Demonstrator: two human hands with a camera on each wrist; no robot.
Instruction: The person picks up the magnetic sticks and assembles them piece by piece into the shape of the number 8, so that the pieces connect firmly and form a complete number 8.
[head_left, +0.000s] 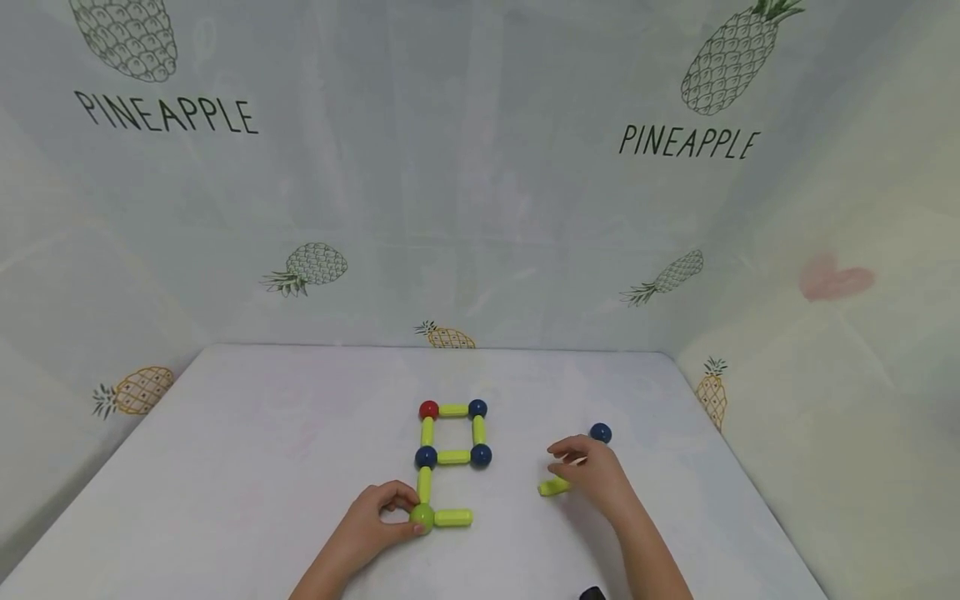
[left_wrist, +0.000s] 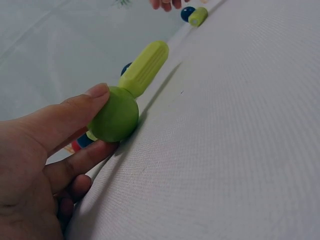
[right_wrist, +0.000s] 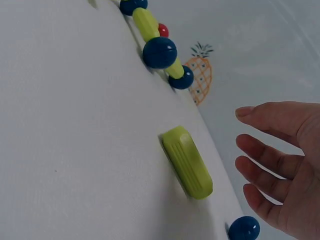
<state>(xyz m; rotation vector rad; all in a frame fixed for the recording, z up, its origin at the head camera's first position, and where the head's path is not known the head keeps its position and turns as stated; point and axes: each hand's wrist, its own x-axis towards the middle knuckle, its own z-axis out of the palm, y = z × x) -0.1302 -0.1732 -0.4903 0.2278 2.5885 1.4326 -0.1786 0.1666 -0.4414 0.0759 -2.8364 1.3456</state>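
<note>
My left hand (head_left: 371, 521) pinches a green ball (head_left: 422, 518) between thumb and fingers, as the left wrist view also shows. From that ball a yellow-green rod (head_left: 453, 517) points right with its far end free. Another rod (head_left: 424, 485) joins the ball to a square of rods with three blue balls (head_left: 481, 455) and one red ball (head_left: 428, 409) at its corners. Over on the right, my right hand (head_left: 596, 477) hovers with spread, slightly bent fingers, holding nothing. A loose yellow-green rod (right_wrist: 187, 162) lies on the table near it, partly hidden in the head view.
A loose blue ball (head_left: 600, 432) sits just beyond the right hand. Something black (head_left: 592, 593) shows at the bottom edge. The white tabletop (head_left: 262, 442) meets a pineapple-printed cloth (head_left: 450, 208) at the back and sides.
</note>
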